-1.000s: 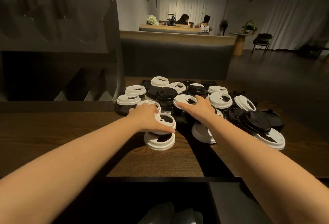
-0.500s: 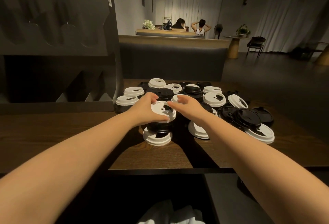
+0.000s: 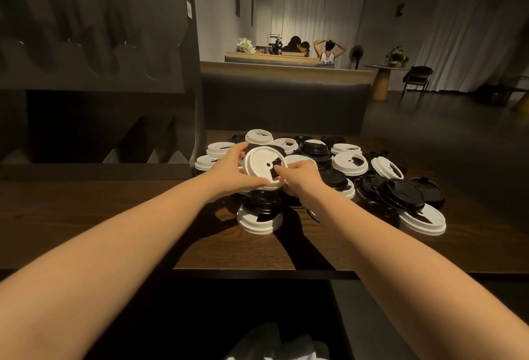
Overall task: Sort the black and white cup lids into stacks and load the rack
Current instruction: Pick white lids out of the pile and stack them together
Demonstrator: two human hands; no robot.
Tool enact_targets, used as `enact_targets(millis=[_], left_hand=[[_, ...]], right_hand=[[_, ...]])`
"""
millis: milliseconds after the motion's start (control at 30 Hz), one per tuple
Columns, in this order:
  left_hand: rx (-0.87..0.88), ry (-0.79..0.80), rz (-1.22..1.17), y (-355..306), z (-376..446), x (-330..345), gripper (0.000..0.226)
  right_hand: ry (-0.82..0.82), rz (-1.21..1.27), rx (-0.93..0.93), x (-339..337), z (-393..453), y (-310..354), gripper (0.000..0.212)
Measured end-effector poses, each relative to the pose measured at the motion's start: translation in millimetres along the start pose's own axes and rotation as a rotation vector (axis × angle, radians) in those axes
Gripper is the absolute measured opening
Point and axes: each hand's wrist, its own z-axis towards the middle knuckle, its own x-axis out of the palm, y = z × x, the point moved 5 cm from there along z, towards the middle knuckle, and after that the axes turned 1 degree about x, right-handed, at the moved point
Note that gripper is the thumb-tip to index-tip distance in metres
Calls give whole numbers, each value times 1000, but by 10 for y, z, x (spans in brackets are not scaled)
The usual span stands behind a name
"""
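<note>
A white cup lid is tilted up above the table, gripped at its left rim by my left hand. My right hand pinches its right edge near the black flap. Directly below it sits a short stack with a white lid at the bottom and black lids on top. A loose pile of white lids and black lids spreads across the wooden table behind and to the right. The dark rack with slanted slots stands at the left.
The table's front edge runs just below the stack, with a dark gap beneath. A low partition wall stands behind the table. People sit at a far counter. White cloth shows at the bottom.
My left hand lifted the white lid off the pile and tilted it up. My right hand left another lid in the pile and came over to take the lifted lid's right edge.
</note>
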Motion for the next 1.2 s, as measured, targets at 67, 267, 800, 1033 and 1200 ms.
enact_targets(millis=[67, 267, 800, 1033, 1200], left_hand=[[-138, -26, -246, 106, -10, -86, 76], [-264, -195, -343, 404, -37, -420, 32], [-149, 128, 385, 1099, -569, -1073, 91], [-243, 203, 387, 1566, -719, -1379, 133], [-295, 219, 436, 1702, -713, -1338, 135]], right_hand=[[5, 50, 41, 89, -18, 35, 20], [111, -37, -118, 416, -108, 154, 52], [387, -512, -458, 1624, -258, 219, 55], [435, -709, -414, 2129, -322, 162, 60], [388, -816, -473, 2173, -399, 166, 72]])
